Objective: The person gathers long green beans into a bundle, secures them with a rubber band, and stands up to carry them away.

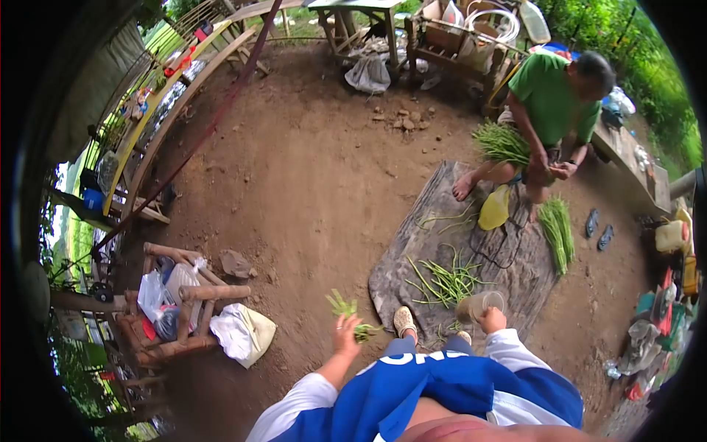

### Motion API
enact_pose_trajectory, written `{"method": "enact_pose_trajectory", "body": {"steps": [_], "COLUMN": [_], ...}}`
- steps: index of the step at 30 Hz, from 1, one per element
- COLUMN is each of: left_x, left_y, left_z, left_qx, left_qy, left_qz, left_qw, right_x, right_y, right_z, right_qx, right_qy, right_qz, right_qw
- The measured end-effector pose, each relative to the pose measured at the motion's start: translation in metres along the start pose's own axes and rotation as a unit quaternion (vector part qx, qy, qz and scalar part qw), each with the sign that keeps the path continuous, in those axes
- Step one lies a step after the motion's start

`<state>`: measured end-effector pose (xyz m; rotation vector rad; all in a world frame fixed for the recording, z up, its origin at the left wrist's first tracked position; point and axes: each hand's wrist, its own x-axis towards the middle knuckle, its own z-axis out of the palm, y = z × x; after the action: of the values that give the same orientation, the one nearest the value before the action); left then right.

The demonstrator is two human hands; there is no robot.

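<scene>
My left hand (345, 336) is closed round a small bunch of green string beans (341, 303), held out over the bare ground left of my feet. My right hand (492, 320) grips the edge of a clear, brownish plastic container (471, 306) above the near edge of a dark mat (401, 254). Just beyond the container, a loose pile of string beans (448, 283) lies on the mat. A larger bundle of long beans (557, 234) rests at the mat's right side.
Across the mat sits a co-worker in a green shirt (549, 96), with a bean bundle (502, 143) by the arm and a yellow bag (494, 208) near the feet. Left stands a wooden chair (213, 292) with bags. Slippers (592, 222) and clutter (643, 346) lie right.
</scene>
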<state>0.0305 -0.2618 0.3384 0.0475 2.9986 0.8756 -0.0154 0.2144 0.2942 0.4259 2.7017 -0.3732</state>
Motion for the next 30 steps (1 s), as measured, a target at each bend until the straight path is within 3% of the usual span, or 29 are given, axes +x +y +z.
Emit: {"method": "enact_pose_trajectory", "body": {"steps": [4,8,10,14,19,25,30], "left_x": [-0.037,-0.089,-0.061,0.059,0.258,0.447,0.545], "left_y": [-0.044,-0.055,-0.076,-0.078,-0.085,-0.091,-0.089], "left_z": [-0.076,-0.102,-0.089,-0.063,-0.075,-0.145,-0.174], "left_qx": [0.039,0.094,0.095,0.056,-0.019,-0.112,-0.207], "left_qy": [0.068,0.098,0.137,0.150,0.121,0.095,0.086], "left_qz": [-0.061,-0.201,-0.243,-0.292,-0.251,-0.195,-0.215], "left_qw": [0.995,0.970,0.956,0.943,0.960,0.970,0.951], "right_x": [-0.003,0.016,0.050,0.114,0.251,0.423,0.541], "right_y": [-0.028,-0.005,-0.004,-0.099,-0.252,-0.382,-0.482], "right_z": [-0.045,-0.031,-0.020,-0.007,-0.017,-0.120,-0.228], "right_qx": [-0.004,-0.046,-0.076,-0.046,-0.012,-0.044,-0.021], "right_qy": [-0.003,-0.138,-0.196,-0.240,-0.240,-0.193,-0.070], "right_qz": [0.016,0.008,-0.018,-0.035,-0.093,-0.143,-0.122], "right_qw": [1.000,0.989,0.977,0.969,0.966,0.970,0.990]}}
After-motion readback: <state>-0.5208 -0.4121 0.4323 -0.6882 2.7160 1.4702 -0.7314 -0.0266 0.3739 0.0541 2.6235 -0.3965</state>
